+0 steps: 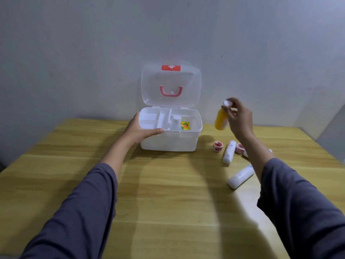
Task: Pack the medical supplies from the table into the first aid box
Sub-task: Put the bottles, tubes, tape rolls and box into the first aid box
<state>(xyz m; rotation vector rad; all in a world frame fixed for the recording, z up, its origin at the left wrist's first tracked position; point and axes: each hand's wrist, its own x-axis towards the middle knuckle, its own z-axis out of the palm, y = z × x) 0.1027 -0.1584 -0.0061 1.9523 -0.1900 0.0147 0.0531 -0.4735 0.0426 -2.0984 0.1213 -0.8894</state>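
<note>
The wooden surface (168, 184) carries the open first aid box (170, 141), whose left rim the left hand (141, 130) grips. The right hand (239, 118) pinches an orange bottle (221, 118) by its white cap (fingers (226, 109) closed above, body hanging below), right of the box.

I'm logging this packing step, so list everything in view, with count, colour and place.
First aid box: one, white, lid open, back centre of table.
White bottle: one, inside the box.
Yellow packet: one, inside the box.
Orange bottle: one, white cap, held in the air right of the box.
Tape rolls: two, red and white, on the table right of the box.
Bandage rolls: at least two, white, right side of the table.
Table: one, light wood.
Left hand: on the box's left front rim.
Right hand: holding the orange bottle.
</note>
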